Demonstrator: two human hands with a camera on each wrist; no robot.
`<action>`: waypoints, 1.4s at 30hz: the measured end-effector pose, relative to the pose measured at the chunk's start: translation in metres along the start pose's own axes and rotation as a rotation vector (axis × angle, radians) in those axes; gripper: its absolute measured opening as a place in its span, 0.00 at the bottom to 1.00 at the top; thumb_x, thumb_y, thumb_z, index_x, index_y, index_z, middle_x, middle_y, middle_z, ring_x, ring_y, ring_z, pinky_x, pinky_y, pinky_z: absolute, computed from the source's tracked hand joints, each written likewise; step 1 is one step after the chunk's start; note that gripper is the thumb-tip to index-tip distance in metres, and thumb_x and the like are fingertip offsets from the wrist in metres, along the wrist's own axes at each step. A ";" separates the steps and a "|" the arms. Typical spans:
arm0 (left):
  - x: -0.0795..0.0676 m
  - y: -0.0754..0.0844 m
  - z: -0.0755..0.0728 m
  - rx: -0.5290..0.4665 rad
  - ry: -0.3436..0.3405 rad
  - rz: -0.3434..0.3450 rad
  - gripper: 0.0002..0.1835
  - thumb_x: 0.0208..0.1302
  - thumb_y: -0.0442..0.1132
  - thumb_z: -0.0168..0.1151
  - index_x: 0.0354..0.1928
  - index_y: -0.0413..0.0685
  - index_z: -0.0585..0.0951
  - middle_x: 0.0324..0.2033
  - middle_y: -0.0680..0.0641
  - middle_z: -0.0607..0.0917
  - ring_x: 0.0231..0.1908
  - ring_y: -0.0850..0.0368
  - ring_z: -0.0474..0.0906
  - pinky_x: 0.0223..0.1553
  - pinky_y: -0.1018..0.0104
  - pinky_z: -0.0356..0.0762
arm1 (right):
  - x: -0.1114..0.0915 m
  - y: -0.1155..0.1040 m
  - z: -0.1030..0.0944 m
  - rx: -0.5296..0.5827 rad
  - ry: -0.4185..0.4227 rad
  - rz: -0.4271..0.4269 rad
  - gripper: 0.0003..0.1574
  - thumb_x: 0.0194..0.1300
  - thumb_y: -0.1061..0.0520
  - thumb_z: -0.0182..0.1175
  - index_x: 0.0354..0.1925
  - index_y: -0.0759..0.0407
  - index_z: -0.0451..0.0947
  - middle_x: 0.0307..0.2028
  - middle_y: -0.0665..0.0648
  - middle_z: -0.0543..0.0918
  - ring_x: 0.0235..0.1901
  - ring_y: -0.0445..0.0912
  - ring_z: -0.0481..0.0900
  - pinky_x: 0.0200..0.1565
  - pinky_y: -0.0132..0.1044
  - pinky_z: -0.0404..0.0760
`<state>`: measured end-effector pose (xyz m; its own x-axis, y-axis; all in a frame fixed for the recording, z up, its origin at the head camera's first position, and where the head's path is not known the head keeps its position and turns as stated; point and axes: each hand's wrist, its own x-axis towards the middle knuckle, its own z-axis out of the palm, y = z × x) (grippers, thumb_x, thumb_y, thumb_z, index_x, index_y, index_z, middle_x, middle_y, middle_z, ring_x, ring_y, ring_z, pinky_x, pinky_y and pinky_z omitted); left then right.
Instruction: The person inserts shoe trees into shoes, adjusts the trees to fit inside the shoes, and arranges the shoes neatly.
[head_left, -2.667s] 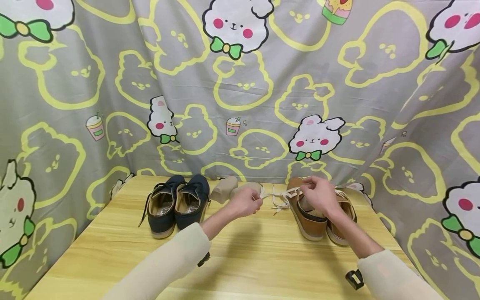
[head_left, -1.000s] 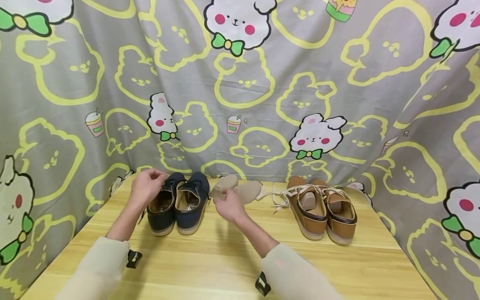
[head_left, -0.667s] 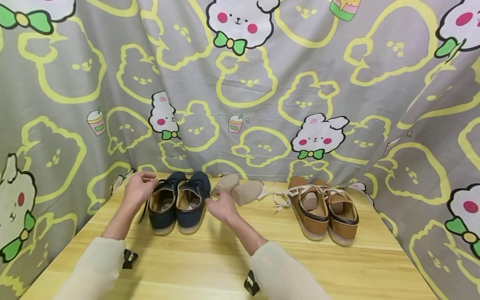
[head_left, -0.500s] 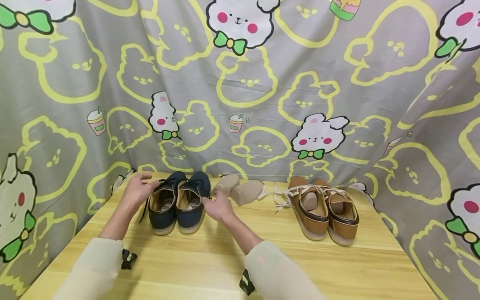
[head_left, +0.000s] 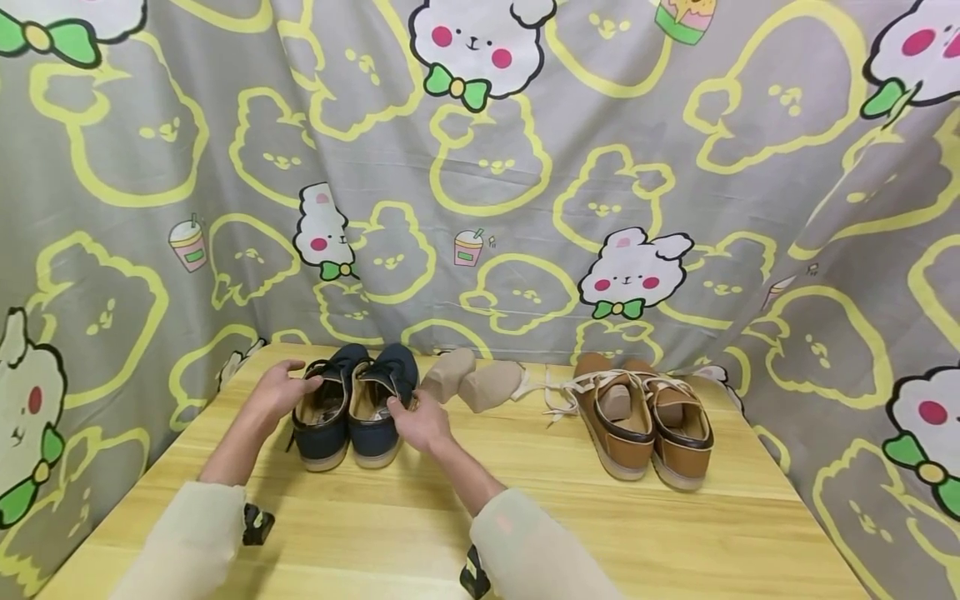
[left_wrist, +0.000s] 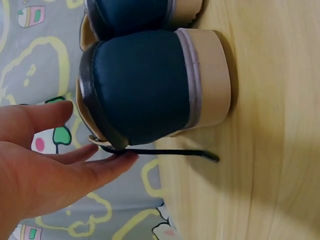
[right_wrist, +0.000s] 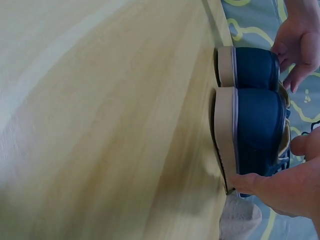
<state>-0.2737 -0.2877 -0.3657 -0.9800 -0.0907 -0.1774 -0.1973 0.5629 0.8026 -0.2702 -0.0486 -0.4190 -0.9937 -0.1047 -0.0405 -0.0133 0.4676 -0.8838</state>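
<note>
A pair of navy lace-up shoes stands at the left of the table, heels toward me. By the outer side of the left shoe (head_left: 322, 446) is my left hand (head_left: 276, 393). Its fingers touch the collar and a dark lace (left_wrist: 170, 152) there, while the thumb stays apart above the opening. My right hand (head_left: 422, 421) is at the right shoe (head_left: 375, 442), its thumb over the opening. In the right wrist view its fingers (right_wrist: 245, 182) lie extended along that shoe's outer side. Both shoes rest on the table.
Two beige rounded pieces (head_left: 491, 386) lie right of the navy shoes. Pale laces (head_left: 555, 400) trail from a pair of brown shoes (head_left: 624, 450) at the right. A patterned curtain (head_left: 495, 208) closes off the back and sides of the wooden table (head_left: 375, 533).
Both hands have left the brown shoes and pale laces and moved left. In the last second the right hand has passed from the beige pieces to the right navy shoe; both hands have closed in.
</note>
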 end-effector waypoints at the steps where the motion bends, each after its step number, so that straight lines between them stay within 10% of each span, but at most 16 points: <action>1: 0.000 -0.001 0.000 0.003 -0.001 0.002 0.39 0.78 0.43 0.49 0.78 0.30 0.46 0.76 0.23 0.47 0.73 0.22 0.46 0.70 0.31 0.53 | 0.000 0.001 0.002 -0.007 0.001 -0.005 0.39 0.73 0.40 0.55 0.70 0.65 0.69 0.65 0.67 0.76 0.67 0.65 0.71 0.65 0.56 0.73; 14: 0.006 -0.016 0.004 0.066 -0.015 0.030 0.37 0.72 0.34 0.47 0.76 0.25 0.49 0.74 0.21 0.50 0.73 0.22 0.48 0.71 0.33 0.56 | -0.001 0.001 0.007 0.020 0.007 0.011 0.37 0.70 0.45 0.59 0.69 0.64 0.70 0.65 0.66 0.76 0.66 0.63 0.73 0.63 0.54 0.75; 28: 0.006 -0.024 0.005 0.085 0.016 0.046 0.29 0.73 0.36 0.52 0.68 0.21 0.62 0.64 0.20 0.67 0.61 0.26 0.70 0.57 0.42 0.75 | 0.000 -0.001 0.003 0.032 0.002 0.049 0.37 0.64 0.51 0.63 0.67 0.65 0.72 0.61 0.66 0.79 0.61 0.59 0.77 0.59 0.49 0.78; 35: 0.009 -0.027 0.003 -0.005 -0.079 0.029 0.31 0.73 0.32 0.49 0.70 0.18 0.56 0.60 0.21 0.68 0.54 0.34 0.76 0.46 0.53 0.83 | 0.002 -0.005 0.004 0.173 -0.002 0.101 0.39 0.60 0.58 0.66 0.68 0.67 0.70 0.61 0.67 0.79 0.58 0.56 0.80 0.54 0.44 0.81; 42: 0.010 -0.034 0.000 -0.083 -0.153 0.001 0.13 0.68 0.30 0.51 0.45 0.24 0.78 0.25 0.47 0.77 0.24 0.59 0.77 0.32 0.64 0.81 | 0.004 -0.004 0.001 0.328 -0.012 0.153 0.38 0.56 0.64 0.65 0.66 0.68 0.72 0.58 0.67 0.80 0.48 0.52 0.82 0.41 0.41 0.81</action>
<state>-0.2766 -0.3077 -0.3945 -0.9658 0.0398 -0.2563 -0.2041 0.4929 0.8458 -0.2737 -0.0513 -0.4158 -0.9799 -0.0665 -0.1880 0.1743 0.1728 -0.9694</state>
